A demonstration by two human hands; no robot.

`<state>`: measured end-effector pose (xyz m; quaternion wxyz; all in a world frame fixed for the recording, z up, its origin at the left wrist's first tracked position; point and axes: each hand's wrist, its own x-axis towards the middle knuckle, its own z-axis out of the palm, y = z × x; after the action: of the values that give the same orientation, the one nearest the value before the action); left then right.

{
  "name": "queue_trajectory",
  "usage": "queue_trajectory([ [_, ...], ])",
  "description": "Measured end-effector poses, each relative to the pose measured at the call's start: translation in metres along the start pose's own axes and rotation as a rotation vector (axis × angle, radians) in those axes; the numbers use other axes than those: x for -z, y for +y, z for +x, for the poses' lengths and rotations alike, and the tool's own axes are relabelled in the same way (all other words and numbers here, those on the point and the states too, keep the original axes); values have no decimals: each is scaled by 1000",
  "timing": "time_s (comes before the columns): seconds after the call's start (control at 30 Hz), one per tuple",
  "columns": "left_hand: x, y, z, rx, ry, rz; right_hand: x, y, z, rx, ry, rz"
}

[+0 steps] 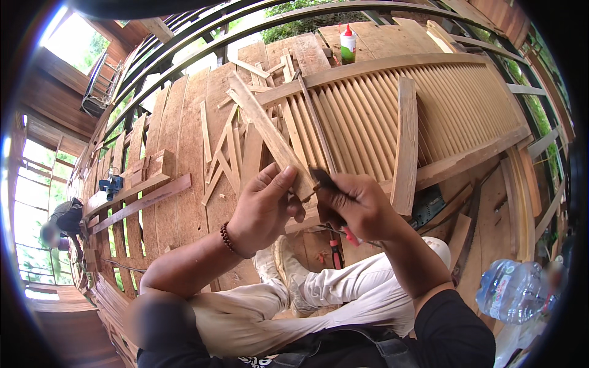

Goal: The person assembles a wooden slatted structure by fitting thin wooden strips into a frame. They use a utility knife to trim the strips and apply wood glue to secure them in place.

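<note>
My left hand [264,199] grips the near end of a thin wooden slat [264,126], thumb on top. The slat slants away toward the far left over loose strips. Wrapped around a dark, flat tool [321,181] is my right hand [362,205]; the tool's edge meets the slat's near end, and its exact kind is hidden by my fingers. Just beyond my hands lies a louvred wooden panel [368,119] with many slanted slats in a frame. A long thin strip [316,126] and a wider board [404,144] rest across it.
A glue bottle [348,46] with a red cap stands beyond the panel. Cut strips [233,147] lie left of it. A red-and-black handle [336,253] is near my feet. A power tool [426,208] and water bottle [515,291] are right; a blue tool [111,186] sits left.
</note>
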<state>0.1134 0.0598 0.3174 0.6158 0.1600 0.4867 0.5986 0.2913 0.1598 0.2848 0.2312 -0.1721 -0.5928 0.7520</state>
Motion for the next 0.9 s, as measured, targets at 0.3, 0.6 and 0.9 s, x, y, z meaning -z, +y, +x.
queue_trajectory([
  [0.3, 8, -3, 4, -76, -41, 44, -11, 0, -5, 117, 91, -40],
  [0.6, 5, 4, -1, 62, -132, -116, -10, -10, -10, 132, -42, -149],
  [0.9, 12, 2, 0, 85, -215, -189, -13, -15, -10, 230, -64, -249],
])
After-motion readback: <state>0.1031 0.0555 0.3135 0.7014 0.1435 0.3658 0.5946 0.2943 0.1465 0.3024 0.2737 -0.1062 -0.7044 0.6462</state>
